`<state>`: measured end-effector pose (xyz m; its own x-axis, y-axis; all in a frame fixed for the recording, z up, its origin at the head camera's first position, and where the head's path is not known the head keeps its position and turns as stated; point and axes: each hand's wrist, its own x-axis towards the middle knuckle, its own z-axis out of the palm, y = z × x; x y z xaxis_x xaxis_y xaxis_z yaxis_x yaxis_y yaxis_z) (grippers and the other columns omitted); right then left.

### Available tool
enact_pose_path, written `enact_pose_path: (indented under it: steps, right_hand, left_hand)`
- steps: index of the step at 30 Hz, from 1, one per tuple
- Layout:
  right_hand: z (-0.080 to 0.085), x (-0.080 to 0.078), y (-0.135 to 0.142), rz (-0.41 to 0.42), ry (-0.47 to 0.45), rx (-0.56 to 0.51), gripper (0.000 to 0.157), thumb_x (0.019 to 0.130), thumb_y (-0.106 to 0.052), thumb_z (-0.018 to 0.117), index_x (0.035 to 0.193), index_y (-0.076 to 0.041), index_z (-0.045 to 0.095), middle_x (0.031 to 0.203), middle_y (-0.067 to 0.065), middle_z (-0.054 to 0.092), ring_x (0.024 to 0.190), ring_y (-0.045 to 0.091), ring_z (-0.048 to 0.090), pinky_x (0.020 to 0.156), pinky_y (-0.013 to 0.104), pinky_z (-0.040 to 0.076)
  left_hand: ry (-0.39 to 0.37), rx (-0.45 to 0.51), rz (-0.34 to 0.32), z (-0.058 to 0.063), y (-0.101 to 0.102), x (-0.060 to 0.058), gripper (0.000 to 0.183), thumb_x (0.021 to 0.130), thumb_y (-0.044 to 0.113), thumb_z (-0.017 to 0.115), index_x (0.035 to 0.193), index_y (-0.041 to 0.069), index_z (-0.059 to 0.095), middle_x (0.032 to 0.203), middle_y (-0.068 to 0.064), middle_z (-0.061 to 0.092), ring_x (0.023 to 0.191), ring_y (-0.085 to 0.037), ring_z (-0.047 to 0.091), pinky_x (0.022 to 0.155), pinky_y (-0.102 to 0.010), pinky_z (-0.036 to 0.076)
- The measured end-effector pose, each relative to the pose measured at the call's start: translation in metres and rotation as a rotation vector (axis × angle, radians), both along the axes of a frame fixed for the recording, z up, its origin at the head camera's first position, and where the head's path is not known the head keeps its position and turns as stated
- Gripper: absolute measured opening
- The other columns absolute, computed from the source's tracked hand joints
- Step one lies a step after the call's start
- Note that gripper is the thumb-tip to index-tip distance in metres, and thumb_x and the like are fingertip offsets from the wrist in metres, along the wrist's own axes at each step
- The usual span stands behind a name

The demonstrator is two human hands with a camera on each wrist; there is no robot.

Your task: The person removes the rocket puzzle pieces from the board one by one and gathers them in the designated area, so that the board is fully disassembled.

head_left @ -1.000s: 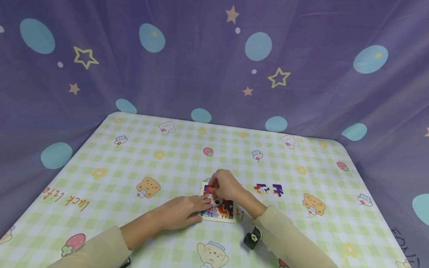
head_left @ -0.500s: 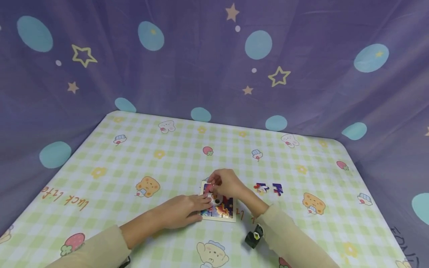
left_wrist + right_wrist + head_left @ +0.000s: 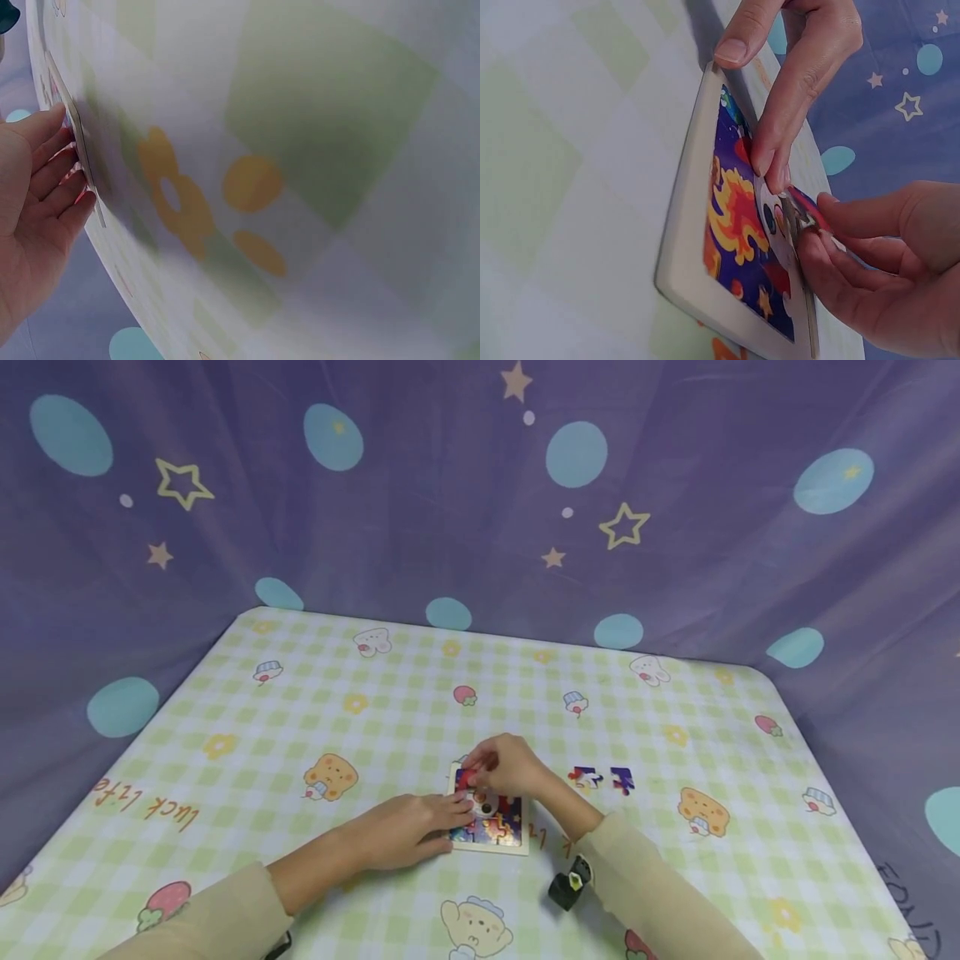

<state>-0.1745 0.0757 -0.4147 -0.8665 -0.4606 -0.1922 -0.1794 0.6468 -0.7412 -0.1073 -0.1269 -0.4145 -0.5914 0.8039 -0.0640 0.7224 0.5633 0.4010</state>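
Observation:
A small jigsaw puzzle in a pale frame (image 3: 491, 850) lies on the table, its picture dark blue with flames and a white figure. My left hand (image 3: 401, 833) rests on its left side, fingers fairly straight across the picture and thumb by the near edge. Over the far left part of the puzzle, my right hand (image 3: 513, 767) pinches a jigsaw piece (image 3: 804, 207) between thumb and fingers. That piece is tilted up from the board in the right wrist view. The left wrist view has the left hand (image 3: 45, 176) along the frame's edge.
Two loose jigsaw pieces, one red and white (image 3: 586, 778) and one dark blue (image 3: 622, 780), lie right of the puzzle. A checked tablecloth (image 3: 420, 735) covers the table. Behind hangs a purple curtain (image 3: 450, 510). A black strapped device (image 3: 568, 885) sits on the right wrist.
My right hand has shifted slightly toward the puzzle's far left corner, its fingers still pinching the jigsaw piece. My left hand keeps its place on the board.

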Motion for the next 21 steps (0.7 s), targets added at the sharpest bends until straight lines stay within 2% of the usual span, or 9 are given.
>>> enact_pose_path:
  steps: [7,12,21]
  right_hand:
    - [-0.0013,0.0002,-0.0019,-0.067,-0.046,-0.047,0.011,0.082,-0.013,0.075,0.093,-0.013,0.074,0.084,0.002,0.074,0.067,0.006,0.063,0.060,0.019,0.051]
    - [-0.0056,0.0022,-0.0019,-0.108,-0.026,-0.085,0.008,0.081,-0.013,0.076,0.089,-0.011,0.076,0.079,0.004,0.075,0.059,0.005,0.061,0.052,0.019,0.050]
    - [-0.0061,0.0048,0.0030,-0.168,-0.027,-0.131,0.008,0.080,-0.013,0.077,0.087,-0.009,0.076,0.077,0.006,0.075,0.058,0.006,0.065,0.054,0.021,0.055]
  left_hand:
    - [0.007,0.002,-0.002,0.0008,0.0006,-0.0008,0.042,0.096,0.025,0.057,0.135,0.010,0.055,0.144,-0.006,0.051,0.135,-0.023,0.049,0.110,-0.042,0.044]
    - [0.010,0.003,-0.005,0.0021,0.0013,-0.0003,0.042,0.096,0.025,0.057,0.135,0.010,0.056,0.144,-0.007,0.052,0.135,-0.024,0.049,0.109,-0.042,0.044]
    - [0.020,0.000,-0.010,0.0027,0.0014,0.0001,0.042,0.095,0.025,0.057,0.134,0.010,0.056,0.142,-0.007,0.053,0.134,-0.023,0.050,0.109,-0.042,0.045]
